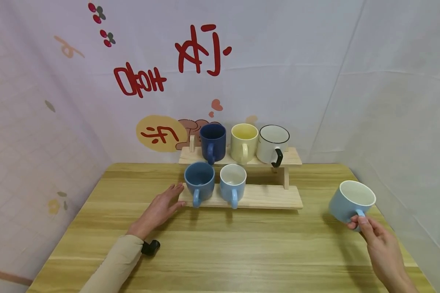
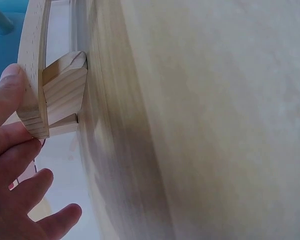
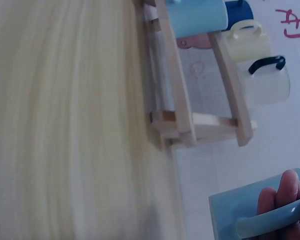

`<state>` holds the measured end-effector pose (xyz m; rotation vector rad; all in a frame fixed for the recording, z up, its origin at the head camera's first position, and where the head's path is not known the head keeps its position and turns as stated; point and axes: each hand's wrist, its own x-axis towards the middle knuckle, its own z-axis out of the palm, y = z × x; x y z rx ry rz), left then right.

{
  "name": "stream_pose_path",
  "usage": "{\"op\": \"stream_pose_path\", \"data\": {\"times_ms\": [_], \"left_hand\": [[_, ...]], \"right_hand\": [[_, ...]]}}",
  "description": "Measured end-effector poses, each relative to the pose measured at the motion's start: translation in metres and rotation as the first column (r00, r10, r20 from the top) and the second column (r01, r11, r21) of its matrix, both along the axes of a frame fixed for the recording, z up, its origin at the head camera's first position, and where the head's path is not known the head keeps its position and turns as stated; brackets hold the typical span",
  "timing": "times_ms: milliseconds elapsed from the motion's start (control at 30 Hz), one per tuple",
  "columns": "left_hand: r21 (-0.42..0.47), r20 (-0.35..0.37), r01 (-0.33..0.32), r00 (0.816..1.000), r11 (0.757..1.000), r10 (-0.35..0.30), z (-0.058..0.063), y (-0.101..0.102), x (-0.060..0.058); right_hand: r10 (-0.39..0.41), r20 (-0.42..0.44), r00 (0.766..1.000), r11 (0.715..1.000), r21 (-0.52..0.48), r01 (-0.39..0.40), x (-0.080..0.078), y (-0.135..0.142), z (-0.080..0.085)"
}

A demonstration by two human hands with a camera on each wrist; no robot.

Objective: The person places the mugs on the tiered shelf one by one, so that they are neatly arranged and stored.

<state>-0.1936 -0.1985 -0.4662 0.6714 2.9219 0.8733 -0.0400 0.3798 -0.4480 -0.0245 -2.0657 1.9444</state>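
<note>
My right hand (image 1: 385, 248) pinches the handle of a light blue mug (image 1: 342, 205) with a white inside. The mug is tilted above the right part of the table, apart from the two-tier wooden rack (image 1: 271, 197). At the lower tier's left end, my left hand (image 1: 161, 207) grips the board; in the left wrist view the thumb (image 2: 10, 82) lies on it and the other fingers spread past its end. A blue mug (image 1: 201, 191) stands on that tier next to this hand, then a second light blue mug (image 1: 227, 191) with a white inside.
The upper tier bears a dark blue mug (image 1: 209, 142), a pale yellow mug (image 1: 238, 150) and a white mug (image 1: 267, 150) with black rim and handle. Bare board lies right of the lower mugs. A printed cloth (image 1: 278, 81) hangs behind the wooden table (image 1: 260, 252).
</note>
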Motion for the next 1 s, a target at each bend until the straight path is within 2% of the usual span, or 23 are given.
{"op": "stream_pose_path", "data": {"times_ms": [200, 433, 767, 1000], "left_hand": [[-0.004, -0.001, -0.008, 1.0, 1.0, 0.008, -0.003, 0.001, 0.0], [-0.009, 0.003, -0.017, 1.0, 1.0, 0.017, -0.003, 0.002, 0.001], [-0.008, -0.014, -0.022, 1.0, 1.0, 0.022, -0.003, -0.001, 0.0], [-0.001, -0.008, -0.017, 1.0, 1.0, 0.017, -0.003, 0.001, 0.0]], "right_hand": [[0.064, -0.054, 0.996, 0.998, -0.02, -0.066, -0.006, -0.03, 0.014], [0.129, -0.024, 0.991, 0.991, 0.036, -0.128, -0.013, -0.058, 0.02], [0.187, 0.04, 0.982, 0.981, 0.055, -0.189, -0.028, -0.094, 0.02], [0.246, 0.055, 0.968, 0.966, 0.071, -0.25, -0.038, -0.111, 0.017]]}}
